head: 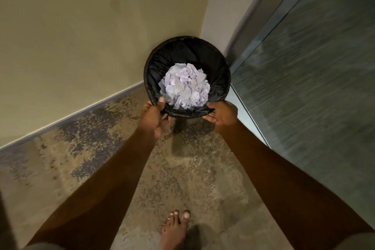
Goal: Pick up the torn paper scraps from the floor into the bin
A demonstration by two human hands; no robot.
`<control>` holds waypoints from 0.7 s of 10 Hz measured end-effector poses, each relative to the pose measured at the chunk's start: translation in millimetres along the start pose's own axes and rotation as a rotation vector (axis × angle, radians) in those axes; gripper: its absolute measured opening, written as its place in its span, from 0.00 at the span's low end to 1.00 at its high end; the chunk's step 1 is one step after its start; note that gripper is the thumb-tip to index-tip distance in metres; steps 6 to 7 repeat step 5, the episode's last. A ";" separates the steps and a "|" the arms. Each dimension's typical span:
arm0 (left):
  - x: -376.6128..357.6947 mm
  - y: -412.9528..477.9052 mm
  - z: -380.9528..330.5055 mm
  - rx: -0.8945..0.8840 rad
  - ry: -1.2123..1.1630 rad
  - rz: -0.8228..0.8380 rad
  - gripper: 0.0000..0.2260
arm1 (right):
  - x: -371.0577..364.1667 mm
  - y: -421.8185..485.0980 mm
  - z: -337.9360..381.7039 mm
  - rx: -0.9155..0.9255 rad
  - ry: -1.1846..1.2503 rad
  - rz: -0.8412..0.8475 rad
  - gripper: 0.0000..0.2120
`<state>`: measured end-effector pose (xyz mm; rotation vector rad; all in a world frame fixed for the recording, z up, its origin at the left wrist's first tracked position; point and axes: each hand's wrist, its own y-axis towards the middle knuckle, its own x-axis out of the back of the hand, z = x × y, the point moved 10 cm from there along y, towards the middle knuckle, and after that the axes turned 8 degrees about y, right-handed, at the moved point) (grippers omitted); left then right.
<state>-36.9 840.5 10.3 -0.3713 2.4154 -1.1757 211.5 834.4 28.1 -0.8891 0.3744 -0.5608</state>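
I see the bin [183, 50] in the corner, its far rim close to the wall [81, 36] on the left and its right side near the glass panel [314, 67]. Both of my hands grip its near rim: the left hand [154, 113] has its thumb hooked over the black liner with the fingers curled under the outside, and the right hand [222, 112] is curled round the rim's edge. The scraps [185, 85] lie heaped inside the bin, a pale crumpled mass covering its bottom. The picture is smeared, so I cannot tell whether the bin stands on the floor [182, 178] or hangs a little above it (a dark shadow sits just under its near side). The open floor runs back toward me between the baseboard [71, 115] and the panel's lower edge, with one bare foot [175, 229] planted on it.
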 end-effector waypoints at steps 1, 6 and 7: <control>6.7 6.8 -2.1 0.022 0.016 -0.030 0.11 | -3.1 0.7 1.7 -0.010 0.009 -0.051 0.14; 17.0 -43.1 -30.6 -0.093 0.280 -0.213 0.37 | 12.1 -40.5 46.6 0.199 -0.593 -0.192 0.49; 17.0 -43.1 -30.6 -0.093 0.280 -0.213 0.37 | 12.1 -40.5 46.6 0.199 -0.593 -0.192 0.49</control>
